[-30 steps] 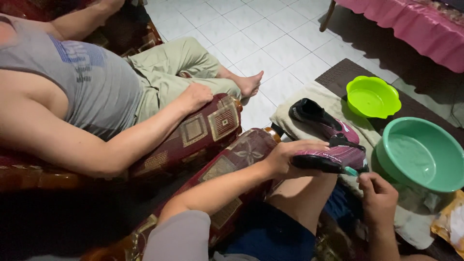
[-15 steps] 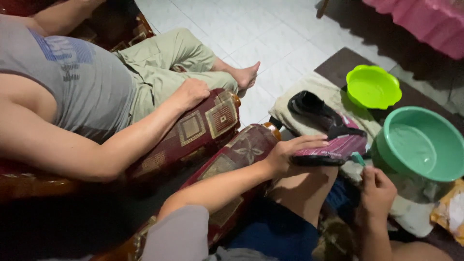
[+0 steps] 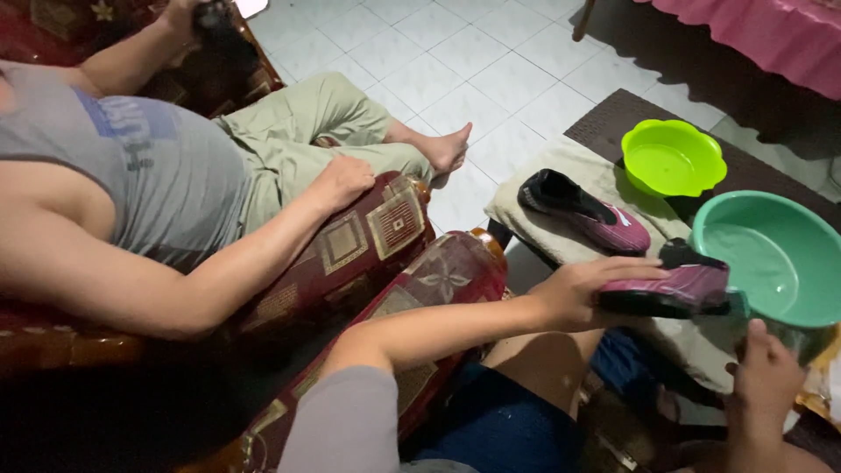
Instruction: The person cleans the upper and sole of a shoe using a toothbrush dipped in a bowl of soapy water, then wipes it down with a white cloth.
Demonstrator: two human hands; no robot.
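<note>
Left hand [image 3: 585,293] lay palm-down over the near shoe [image 3: 670,291], fingers spread flat along its top and thumb wrapped under the sole edge — gripping it. That shoe was purple-pink with a dark sole, held clear of the towel, toe pointing at the teal basin [image 3: 771,263], almost touching the basin's near rim.

Right hand [image 3: 766,377] sat below the basin's near edge, fingers curled shut in a loose fist. Couldn't tell what it held; nothing showed past the knuckles.

Second shoe [image 3: 583,213], same colour with a black collar, lay on its own on the beige towel [image 3: 561,232], towards the towel's far-left end, well apart from the held one. Towel covered a low dark stand, draping over its left edge.

Teal basin held cloudy water and sat at the towel's right end. Lime-green bowl [image 3: 673,158], scalloped rim, sat just beyond it at the towel's far edge, on a brown mat [image 3: 613,118] on the white tiled floor [image 3: 491,70].

Left of all this: another person in a grey sleeveless top and khaki trousers reclined in a red patterned armchair [image 3: 385,223], one hand [image 3: 342,182] resting on the armrest, bare foot on the tiles. A second matching armrest [image 3: 447,267] ran under the wearer's left forearm. Pink cloth [image 3: 762,39] hung at the far-right corner.
</note>
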